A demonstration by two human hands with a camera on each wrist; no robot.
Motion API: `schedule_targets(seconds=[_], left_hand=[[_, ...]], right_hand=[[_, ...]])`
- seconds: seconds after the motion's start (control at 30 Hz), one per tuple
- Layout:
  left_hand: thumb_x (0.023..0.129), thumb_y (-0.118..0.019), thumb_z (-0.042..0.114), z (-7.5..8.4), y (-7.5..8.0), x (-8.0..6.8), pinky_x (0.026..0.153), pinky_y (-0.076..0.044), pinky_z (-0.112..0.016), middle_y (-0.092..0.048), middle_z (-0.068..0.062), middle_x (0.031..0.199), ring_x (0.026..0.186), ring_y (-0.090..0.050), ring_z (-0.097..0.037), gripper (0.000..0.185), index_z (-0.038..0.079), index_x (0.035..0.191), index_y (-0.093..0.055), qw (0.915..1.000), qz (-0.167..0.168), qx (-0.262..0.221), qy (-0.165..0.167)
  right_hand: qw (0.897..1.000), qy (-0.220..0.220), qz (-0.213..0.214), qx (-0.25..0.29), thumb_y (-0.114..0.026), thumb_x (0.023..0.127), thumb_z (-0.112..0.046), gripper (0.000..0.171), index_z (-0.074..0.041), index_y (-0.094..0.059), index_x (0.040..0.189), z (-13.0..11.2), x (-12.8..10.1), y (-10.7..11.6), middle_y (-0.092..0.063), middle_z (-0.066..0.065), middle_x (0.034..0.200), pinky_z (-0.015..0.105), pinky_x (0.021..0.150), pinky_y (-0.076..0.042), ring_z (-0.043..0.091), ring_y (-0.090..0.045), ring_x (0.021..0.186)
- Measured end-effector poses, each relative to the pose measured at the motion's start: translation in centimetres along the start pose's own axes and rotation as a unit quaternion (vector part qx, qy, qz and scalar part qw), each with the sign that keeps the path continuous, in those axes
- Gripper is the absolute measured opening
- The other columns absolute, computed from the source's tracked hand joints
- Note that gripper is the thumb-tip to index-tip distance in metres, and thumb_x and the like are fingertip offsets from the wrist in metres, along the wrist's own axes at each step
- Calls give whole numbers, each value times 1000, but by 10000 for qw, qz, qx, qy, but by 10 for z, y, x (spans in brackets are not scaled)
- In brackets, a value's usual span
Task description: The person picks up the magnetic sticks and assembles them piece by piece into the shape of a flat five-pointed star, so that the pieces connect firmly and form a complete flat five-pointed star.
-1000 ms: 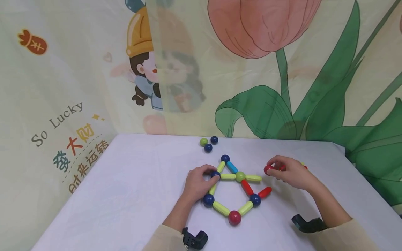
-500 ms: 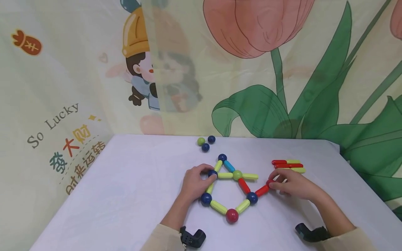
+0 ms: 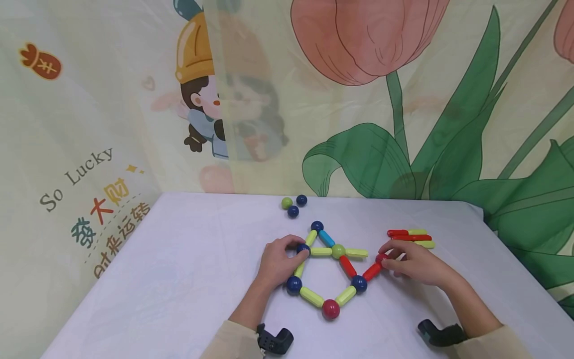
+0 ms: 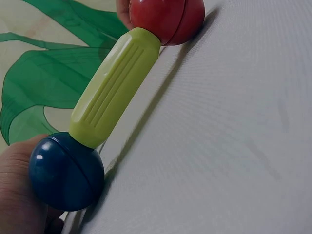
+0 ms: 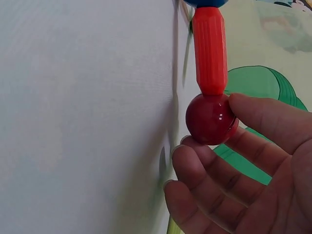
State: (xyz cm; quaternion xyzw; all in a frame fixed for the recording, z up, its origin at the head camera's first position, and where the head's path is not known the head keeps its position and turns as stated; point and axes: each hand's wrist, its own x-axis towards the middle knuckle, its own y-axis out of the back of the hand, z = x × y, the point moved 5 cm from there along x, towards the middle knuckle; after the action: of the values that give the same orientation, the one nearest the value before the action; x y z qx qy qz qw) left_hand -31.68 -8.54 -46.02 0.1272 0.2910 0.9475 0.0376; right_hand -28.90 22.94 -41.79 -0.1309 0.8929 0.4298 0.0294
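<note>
Left hand (image 3: 279, 263): fingers curled round a dark blue ball (image 3: 303, 248) at the left corner of the stick-and-ball figure (image 3: 331, 269).
Right hand (image 3: 412, 263): fingertips pinch a red ball (image 3: 381, 258), seated on the outer end of a red stick (image 3: 371, 272) that runs out from the figure's right blue ball (image 3: 358, 283).
Figure: flat on the counter (image 3: 188, 269), about mid-width.
Far edge: three loose balls (image 3: 293, 205) near it, clear of the figure.
Right side: spare sticks (image 3: 410, 238) just behind the right hand, short of the counter's edge.
Open room: broad bare counter to the left.
</note>
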Motion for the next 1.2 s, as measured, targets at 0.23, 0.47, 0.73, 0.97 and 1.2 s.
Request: schedule_targets(seconds=[0.23,0.47,0.73,0.97,1.2], left_hand=[[92,-75,32,0,0,0,108,-42,-53,-76,1,115,115,-66,-23,26,21,115,-74,10000,7,-39,0],[92,-74,32,0,1,0,109,-42,-54,-76,0,115,115,-66,-23,26,21,115,-74,10000,9,-72,-11],[92,-74,32,0,0,0,109,-41,-54,-76,1,116,115,-66,-24,26,21,116,-74,10000,11,-42,19],[92,-75,32,0,0,-1,108,-43,-54,-76,1,116,116,-66,-23,26,21,116,-74,10000,-3,-52,30],[92,-75,31,2,1,-2,107,-44,-53,-76,0,115,115,-66,-24,26,20,116,-74,10000,10,-32,9]], right_hand=[[9998,197,-1,69,-77,91,-24,42,-6,-65,127,-11,3,0,-68,13,113,36,72,-61,19,-66,86],[9994,355,10,-17,-76,91,-22,41,-6,-65,127,-16,8,-5,-68,13,114,35,72,-60,19,-66,87],[9990,360,115,-231,-77,91,-23,38,-7,-68,125,-18,10,-7,-68,13,114,34,72,-60,19,-64,90],[9980,358,177,-499,-75,91,-18,32,-8,-70,121,-20,9,-9,-69,11,109,33,70,-58,19,-62,89],[9971,238,276,-668,-76,91,-18,36,-8,-68,125,-20,10,-11,-69,11,108,34,71,-59,20,-62,89]])
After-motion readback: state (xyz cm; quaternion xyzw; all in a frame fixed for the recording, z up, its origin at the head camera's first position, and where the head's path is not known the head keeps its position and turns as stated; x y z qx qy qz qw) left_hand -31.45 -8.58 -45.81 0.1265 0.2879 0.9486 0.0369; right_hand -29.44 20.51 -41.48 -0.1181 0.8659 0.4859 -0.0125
